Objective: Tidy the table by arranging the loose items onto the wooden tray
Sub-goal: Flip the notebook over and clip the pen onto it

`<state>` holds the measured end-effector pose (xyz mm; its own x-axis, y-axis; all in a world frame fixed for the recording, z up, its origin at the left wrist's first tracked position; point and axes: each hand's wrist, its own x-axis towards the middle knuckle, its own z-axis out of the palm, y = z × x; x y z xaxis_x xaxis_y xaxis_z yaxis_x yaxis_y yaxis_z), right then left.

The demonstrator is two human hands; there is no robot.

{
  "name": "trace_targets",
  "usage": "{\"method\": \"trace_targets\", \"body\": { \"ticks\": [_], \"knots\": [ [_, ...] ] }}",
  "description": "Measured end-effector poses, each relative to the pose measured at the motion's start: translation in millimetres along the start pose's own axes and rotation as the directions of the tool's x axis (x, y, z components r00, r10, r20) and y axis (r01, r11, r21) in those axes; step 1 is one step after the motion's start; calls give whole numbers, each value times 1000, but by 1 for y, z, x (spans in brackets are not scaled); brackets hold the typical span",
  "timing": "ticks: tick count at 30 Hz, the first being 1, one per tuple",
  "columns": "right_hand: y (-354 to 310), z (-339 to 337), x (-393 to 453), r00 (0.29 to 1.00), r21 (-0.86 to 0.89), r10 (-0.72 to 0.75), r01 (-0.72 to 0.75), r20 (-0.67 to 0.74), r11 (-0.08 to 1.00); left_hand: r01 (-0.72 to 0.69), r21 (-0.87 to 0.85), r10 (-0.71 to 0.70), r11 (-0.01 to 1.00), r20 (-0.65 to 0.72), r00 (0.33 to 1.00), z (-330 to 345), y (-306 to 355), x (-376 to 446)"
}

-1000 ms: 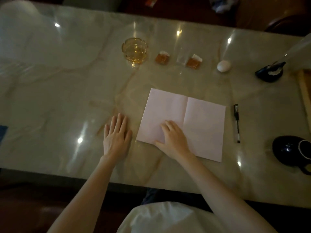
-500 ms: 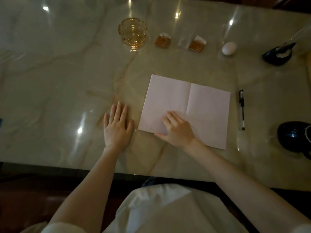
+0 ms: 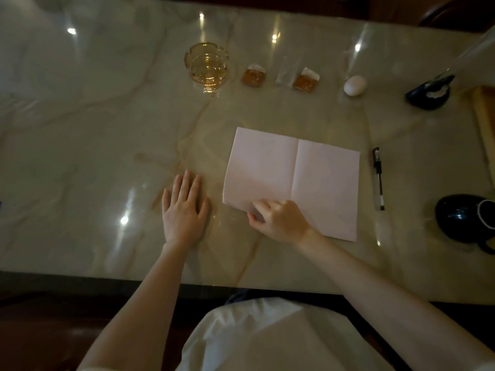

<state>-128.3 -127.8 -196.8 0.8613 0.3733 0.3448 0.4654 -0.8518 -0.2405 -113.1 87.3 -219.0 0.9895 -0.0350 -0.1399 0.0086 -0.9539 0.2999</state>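
At centre frame on the marble desk (image 3: 80, 145), the right hand (image 3: 278, 219) pinches the near edge of a creased paper sheet (image 3: 294, 178) while the left hand (image 3: 184, 210) lies spread flat beside it. A pen (image 3: 378, 178) lies right of the sheet; a glass ashtray (image 3: 207, 66), two packets (image 3: 253, 76) and an egg (image 3: 354, 85) line the upper frame. The wooden tray (image 3: 484, 121) shows only at the right edge.

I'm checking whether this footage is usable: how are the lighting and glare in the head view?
Head view: dim overall; bright lamp glints dot the glossy marble table; the dark blue ceramic mug loses detail in shadow; the white creased paper sheet reads clearly; wide-angle bending shows at the edges.
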Motion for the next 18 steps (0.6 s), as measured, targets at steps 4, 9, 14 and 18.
{"method": "trace_targets", "body": {
  "ticks": [4,9,14,18],
  "knots": [
    [-12,-8,-12,961,205,263,-242,-83,948,5,-5,-5,1000,-2,1000,-2,2,-1],
    [-19,-27,-23,725,624,689,-532,-13,572,-8,10,8,1000,-4,1000,0,2,-2],
    [-21,-43,-37,616,711,787,-534,-45,458,-2,39,2,999,1,1000,3,2,0],
    [-26,-50,-50,529,769,848,-531,-26,355,-2,81,2,997,2,1000,3,5,0]
  ]
}}
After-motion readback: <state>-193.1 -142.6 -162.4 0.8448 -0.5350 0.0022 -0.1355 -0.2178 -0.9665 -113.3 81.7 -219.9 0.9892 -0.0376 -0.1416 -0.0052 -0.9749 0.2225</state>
